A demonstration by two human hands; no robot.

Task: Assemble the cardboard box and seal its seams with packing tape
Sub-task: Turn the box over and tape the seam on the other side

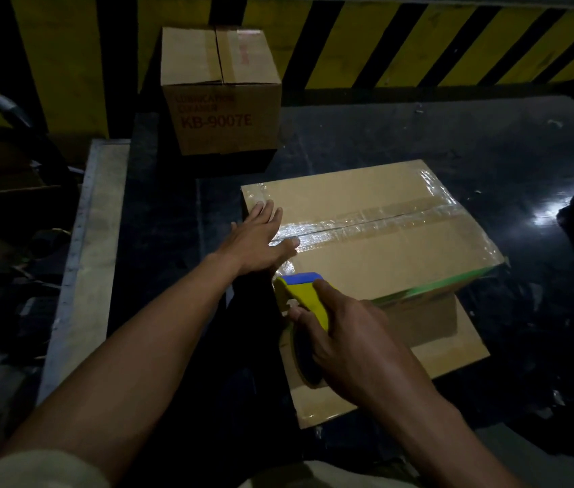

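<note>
box [384, 248]: plain brown cardboard, flaps closed, sitting on the dark floor [419, 135] on top of a flat cardboard sheet [447, 350]
tape [366, 221]: shiny clear strip down the centre seam, more wrinkled over the corners
left hand [260, 241]: flat on the box's near-left edge, fingers loosely spread
right hand [348, 332]: fingers wrapped round a yellow-blue tape dispenser [304, 294] at the box's near corner
second box [220, 89]: behind, printed KB-9007E

Matt cardboard box [401, 248], glossy clear tape [366, 225], shiny dark floor [489, 142]
</note>
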